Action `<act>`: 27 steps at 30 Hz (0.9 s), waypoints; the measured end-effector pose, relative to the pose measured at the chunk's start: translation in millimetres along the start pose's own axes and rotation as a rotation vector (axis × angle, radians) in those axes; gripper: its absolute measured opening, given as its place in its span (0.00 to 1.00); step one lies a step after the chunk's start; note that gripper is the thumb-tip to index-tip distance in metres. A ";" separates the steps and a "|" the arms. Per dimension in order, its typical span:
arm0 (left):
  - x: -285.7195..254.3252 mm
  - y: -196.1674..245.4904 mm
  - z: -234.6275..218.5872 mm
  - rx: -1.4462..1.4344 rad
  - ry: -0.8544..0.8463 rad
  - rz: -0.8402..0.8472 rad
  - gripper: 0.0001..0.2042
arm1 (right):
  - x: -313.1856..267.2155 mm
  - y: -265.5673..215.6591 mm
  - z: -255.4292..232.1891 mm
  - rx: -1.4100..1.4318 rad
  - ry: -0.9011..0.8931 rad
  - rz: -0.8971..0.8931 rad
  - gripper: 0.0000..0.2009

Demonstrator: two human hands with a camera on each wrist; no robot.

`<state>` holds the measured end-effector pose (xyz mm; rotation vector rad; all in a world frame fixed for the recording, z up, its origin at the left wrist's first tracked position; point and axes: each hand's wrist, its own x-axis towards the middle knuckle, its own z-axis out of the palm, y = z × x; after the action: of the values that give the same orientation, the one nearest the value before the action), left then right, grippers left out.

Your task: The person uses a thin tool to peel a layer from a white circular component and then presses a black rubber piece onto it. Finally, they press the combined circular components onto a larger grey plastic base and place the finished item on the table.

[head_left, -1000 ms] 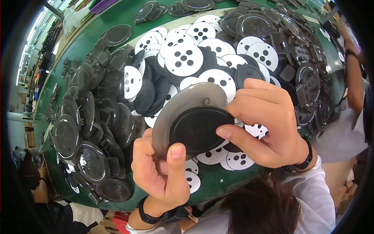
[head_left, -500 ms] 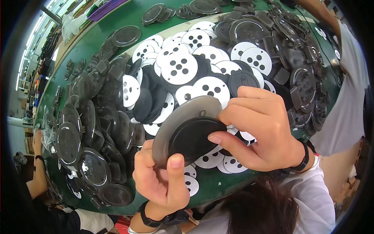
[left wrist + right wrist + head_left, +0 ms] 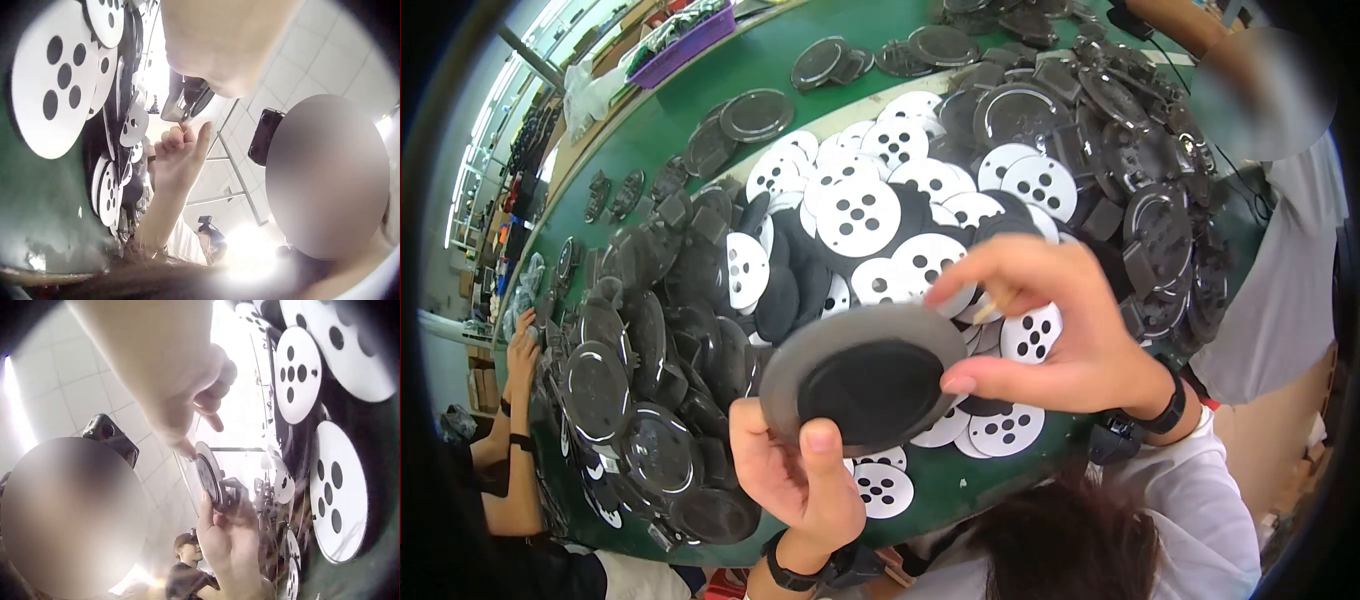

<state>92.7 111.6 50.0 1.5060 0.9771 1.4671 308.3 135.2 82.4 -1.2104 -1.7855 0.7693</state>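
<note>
While the left hand (image 3: 800, 480) grips a round grey plate (image 3: 865, 375) from below, thumb up over its near rim and fingers curled behind, the plate sits raised above the near edge of the green table (image 3: 960, 465), tilted toward the camera. Set into the plate's face is a black disc (image 3: 870, 390), lying flush inside the grey rim. The right hand (image 3: 1050, 340) hovers at the plate's right side — its thumb tip rests against the rim beside the black disc, the index finger arches over the top edge, and the remaining fingers are loosely bent. A small pale object seems to be tucked between those fingers, though the head view is too coarse to say what it is.

From the right wrist view, the left hand (image 3: 231, 537) shows the plate (image 3: 206, 472) edge-on, the right fingertip meeting its rim. In the left wrist view, the right hand (image 3: 178, 156) appears with its fingers curled and thumb raised.

Behind the hands, the table carries a heap of white perforated discs (image 3: 858, 215) mixed with black discs, flanked left and right by piles of dark plastic covers (image 3: 595, 390). A purple bin (image 3: 680, 40) stands at the far edge — and another person's hands (image 3: 520, 350) rest at the left side.
</note>
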 end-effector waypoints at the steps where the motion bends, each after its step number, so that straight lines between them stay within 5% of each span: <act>1: -0.1 2.0 -0.8 0.040 -0.033 -0.017 0.11 | -1.6 -0.3 2.5 0.139 -0.055 -0.013 0.13; 4: -0.8 2.2 -0.1 0.039 -0.060 -0.043 0.13 | -5.1 3.7 10.7 0.399 -0.108 0.013 0.08; 10: 1.5 2.9 4.8 -0.014 -0.083 0.013 0.13 | -6.0 3.0 8.8 0.345 -0.300 0.008 0.10; 14: 3.2 8.9 4.5 0.023 -0.018 -0.109 0.11 | -4.9 4.1 15.4 0.327 -0.309 -0.101 0.12; 18: 5.3 3.7 -2.7 0.145 -0.081 -0.036 0.09 | -2.6 5.8 15.8 0.252 -0.392 -0.070 0.12; 20: 10.6 -0.6 -1.0 0.053 -0.084 0.000 0.09 | -0.4 0.8 12.6 0.471 -0.404 0.078 0.13; 22: 17.5 -0.5 5.1 -0.062 0.162 0.040 0.14 | 6.1 -13.8 5.2 0.654 -0.302 0.220 0.14; 24: 18.8 -7.0 -5.3 -0.120 0.228 0.074 0.21 | 17.1 -0.2 7.9 0.643 -0.156 0.259 0.14; 27: 18.4 -9.4 -1.3 -0.176 0.246 0.195 0.18 | 50.5 -3.3 -2.2 0.660 0.027 0.376 0.17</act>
<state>92.0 132.3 48.3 1.3448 0.8324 1.8619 299.0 181.4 100.8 -1.0875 -1.1341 1.4134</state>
